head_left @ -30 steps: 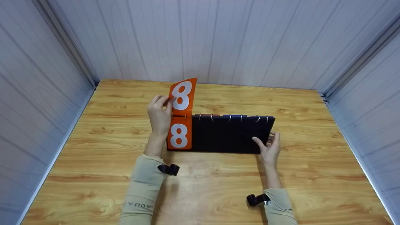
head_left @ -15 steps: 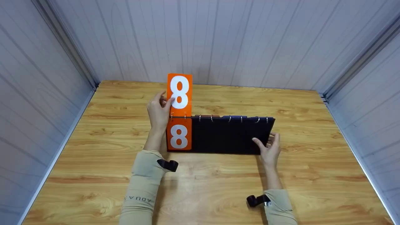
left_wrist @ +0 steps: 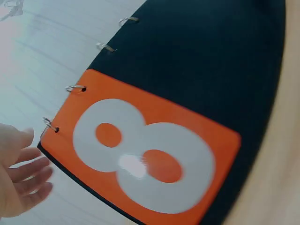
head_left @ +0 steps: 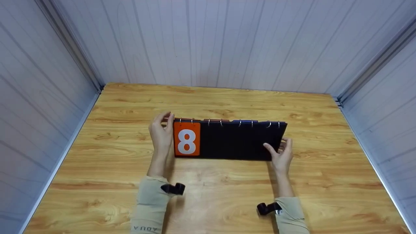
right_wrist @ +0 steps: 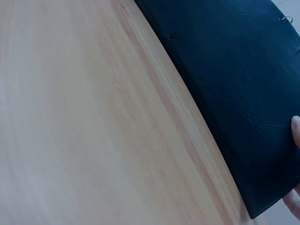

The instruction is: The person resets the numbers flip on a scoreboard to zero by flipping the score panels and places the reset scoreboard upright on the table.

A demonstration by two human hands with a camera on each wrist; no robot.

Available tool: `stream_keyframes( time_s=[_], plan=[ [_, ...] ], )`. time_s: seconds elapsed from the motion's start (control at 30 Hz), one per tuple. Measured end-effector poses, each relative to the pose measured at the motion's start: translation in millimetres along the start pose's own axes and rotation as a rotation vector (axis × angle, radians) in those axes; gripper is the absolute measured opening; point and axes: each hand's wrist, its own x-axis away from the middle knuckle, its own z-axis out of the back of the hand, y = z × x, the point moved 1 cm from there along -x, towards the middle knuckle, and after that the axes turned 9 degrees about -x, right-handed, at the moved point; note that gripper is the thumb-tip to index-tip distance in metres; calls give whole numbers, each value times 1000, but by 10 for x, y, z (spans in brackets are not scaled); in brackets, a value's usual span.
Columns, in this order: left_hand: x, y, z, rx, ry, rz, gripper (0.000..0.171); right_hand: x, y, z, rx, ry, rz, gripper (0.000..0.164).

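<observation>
A black flip scoreboard (head_left: 232, 139) stands tilted on the table, metal rings along its top edge. At its left end hangs one orange number card (head_left: 195, 126) with a white 8, large in the left wrist view too. My left hand (head_left: 161, 135) is beside the board's upper left corner. Its fingers (left_wrist: 35, 176) are loosely bent around nothing in the left wrist view. My right hand (head_left: 282, 157) grips the board's right end, thumb on the front and fingers behind. Only the thumb and part of the fingers show in the right wrist view.
The board stands on a wood-grain table (head_left: 224, 191). Pale panelled walls (head_left: 208, 42) close off the back and both sides. Reddish and blue card edges (head_left: 245, 121) peek over the board's top. Each sleeve bears a small black wrist camera (head_left: 174, 189).
The upper orange card that my left hand pinched, upright above the rings, has gone over behind the board. My left hand has let go and moved down and slightly left. My right hand stays put.
</observation>
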Motion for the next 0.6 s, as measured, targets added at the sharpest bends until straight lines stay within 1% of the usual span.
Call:
stream_keyframes(
  time_s=[0.1, 0.17, 0.2, 0.3, 0.33, 0.43, 0.53, 0.57, 0.6],
  plan=[
    [168, -28, 2, 61, 87, -6, 17, 5, -38, 10, -9, -7, -13, 54],
    [276, -39, -3, 104, 123, -11, 16, 28, -124, 5, -9, -11, -13, 52],
    [326, -39, -8, 121, 134, -7, 15, 39, -172, 3, -14, -12, -15, 52],
    [460, 71, 30, 168, 144, 6, 14, 75, -315, -9, -15, -13, -14, 50],
    [500, 107, 42, 174, 141, 14, 14, 76, -303, -10, -12, -11, -12, 50],
    [587, 76, 13, 187, 128, 43, 16, 42, -121, 1, 3, -4, -5, 51],
    [652, -84, -70, 174, 119, 73, 19, 5, 75, 9, 31, 5, -1, 55],
    [670, -135, -97, 170, 114, 87, 20, 3, 78, 8, 32, 4, -4, 55],
    [691, -144, -105, 164, 106, 100, 21, 1, 79, 9, 26, 1, -3, 55]
  ],
)
